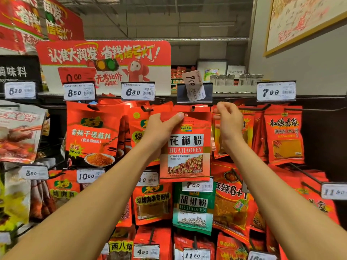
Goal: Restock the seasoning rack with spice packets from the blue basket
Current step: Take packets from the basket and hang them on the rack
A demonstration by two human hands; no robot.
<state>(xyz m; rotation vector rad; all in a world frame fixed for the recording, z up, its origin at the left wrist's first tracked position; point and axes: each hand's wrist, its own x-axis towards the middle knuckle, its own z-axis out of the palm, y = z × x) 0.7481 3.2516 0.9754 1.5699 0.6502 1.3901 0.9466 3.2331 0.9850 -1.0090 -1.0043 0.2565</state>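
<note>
From the head camera, the left hand [159, 126] holds a red huajiao powder packet [185, 147] up against the seasoning rack [319, 102], thumb pressed across the packet's top left corner and the other fingers hidden behind it. The packet hangs upright, its long axis vertical, and its top edge sits just under the peg hook [193, 109] that juts out below the crooked 7.00 price tag [194, 85]. A small hang hole seems to show near the packet's top edge, right of the thumb, a little below the hook tip; so the coming move, as I judge it, is to lift the packet up and push it far onto that hook. The right hand [228, 117] is to the right of the packet's top right corner, near it, fingers loosely curled; I cannot tell whether they pinch anything. Both hands are near the hook, the left nearer. The blue basket is not in view.
</note>
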